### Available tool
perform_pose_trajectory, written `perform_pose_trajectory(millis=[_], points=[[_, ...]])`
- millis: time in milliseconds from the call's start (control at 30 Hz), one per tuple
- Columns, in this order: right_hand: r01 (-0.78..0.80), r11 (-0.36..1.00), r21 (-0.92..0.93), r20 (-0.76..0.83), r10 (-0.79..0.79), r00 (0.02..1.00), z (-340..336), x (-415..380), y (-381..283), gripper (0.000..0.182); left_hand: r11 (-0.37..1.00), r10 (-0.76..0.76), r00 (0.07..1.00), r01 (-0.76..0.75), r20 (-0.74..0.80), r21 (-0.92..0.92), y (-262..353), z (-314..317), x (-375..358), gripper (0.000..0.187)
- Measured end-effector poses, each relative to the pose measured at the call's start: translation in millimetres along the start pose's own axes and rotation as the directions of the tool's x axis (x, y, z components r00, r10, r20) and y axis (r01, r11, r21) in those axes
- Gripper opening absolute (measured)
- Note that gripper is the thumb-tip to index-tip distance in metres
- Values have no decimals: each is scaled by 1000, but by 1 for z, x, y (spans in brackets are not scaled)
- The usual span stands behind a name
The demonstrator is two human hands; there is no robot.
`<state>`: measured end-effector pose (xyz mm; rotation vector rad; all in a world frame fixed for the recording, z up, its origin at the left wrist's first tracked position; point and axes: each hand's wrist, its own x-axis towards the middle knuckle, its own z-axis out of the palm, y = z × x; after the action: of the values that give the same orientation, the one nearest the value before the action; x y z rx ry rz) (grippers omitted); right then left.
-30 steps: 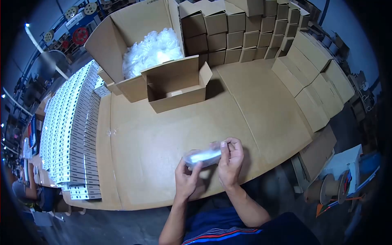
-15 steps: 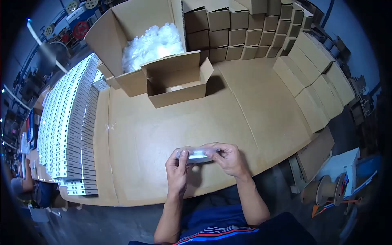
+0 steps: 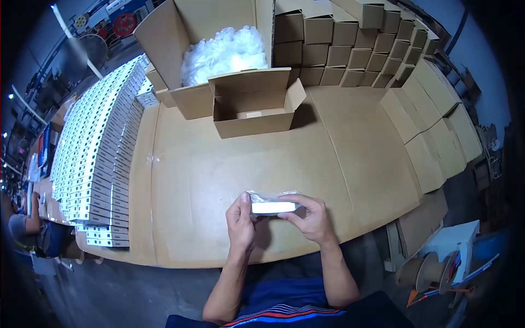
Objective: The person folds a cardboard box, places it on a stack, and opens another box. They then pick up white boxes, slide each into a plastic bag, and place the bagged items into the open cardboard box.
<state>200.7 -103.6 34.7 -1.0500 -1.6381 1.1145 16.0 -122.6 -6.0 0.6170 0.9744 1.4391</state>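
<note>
A small flat white box [image 3: 273, 208] with crinkled clear plastic film [image 3: 273, 195] along its far edge is held above the near part of the table. My left hand [image 3: 240, 221] grips its left end, the thumb on top. At the right end, my right hand [image 3: 313, 220] pinches it between thumb and fingers. Both hands are closed on the box, and the undersides of the fingers are partly hidden. Farther back stands an open brown carton [image 3: 253, 127] with flaps raised and a small pale piece inside.
Behind the carton, a large cardboard box [image 3: 158, 41] holds a heap of clear plastic bags [image 3: 227, 54]. Stacked white boxes [image 3: 101, 169] line the left edge. Brown cartons [image 3: 342, 57] fill the back right. A person [image 3: 35, 227] sits far left; a spool [image 3: 429, 273] lies lower right.
The box has turned, so a bright white face now shows instead of a blurred, film-covered top. My right hand's grip has shifted, and the whole view has swung slightly left.
</note>
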Motion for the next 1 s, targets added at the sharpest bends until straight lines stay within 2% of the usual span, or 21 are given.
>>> perform_pose_trajectory(millis=[100,200,300,400,433,533,567,667,767,867,900,1000], points=[[-61,998,22,29,61,998,-1,-3,8,33,999,-22,1000,22,-14,23,0,-2,1,27],[-29,999,18,21,28,999,-1,-4,16,32,997,-17,999,20,-51,75,20,15,-5,33],[-81,992,99,-28,85,996,2,-4,12,31,999,34,999,-35,32,26,25,11,-8,44],[67,997,-27,40,-66,997,-7,2,12,30,970,130,973,-165,192,178,24,0,-11,54],[22,1000,17,23,-22,999,-8,2,7,30,874,221,927,-326,303,359,28,-1,-11,53],[69,991,-117,2,-70,998,-8,6,-2,30,823,135,927,-302,350,482,41,5,-15,42],[86,985,-150,40,-81,996,-11,8,-4,32,846,93,939,-250,331,471,39,3,-13,32],[236,921,-311,34,-237,971,-15,15,-21,37,856,60,951,-205,304,474,37,1,-11,25],[358,855,-376,126,-336,933,-19,22,-32,32,856,73,951,-215,302,471,29,-4,-8,24],[448,779,-439,353,-309,883,-28,27,-36,28,864,112,947,-242,300,442,29,-3,-5,23],[489,753,-440,362,-350,864,-27,31,-42,24,850,110,944,-251,311,463,33,-2,-4,22],[528,687,-500,456,-310,834,-30,39,-50,22,810,116,932,-289,344,510,45,-1,1,24]])
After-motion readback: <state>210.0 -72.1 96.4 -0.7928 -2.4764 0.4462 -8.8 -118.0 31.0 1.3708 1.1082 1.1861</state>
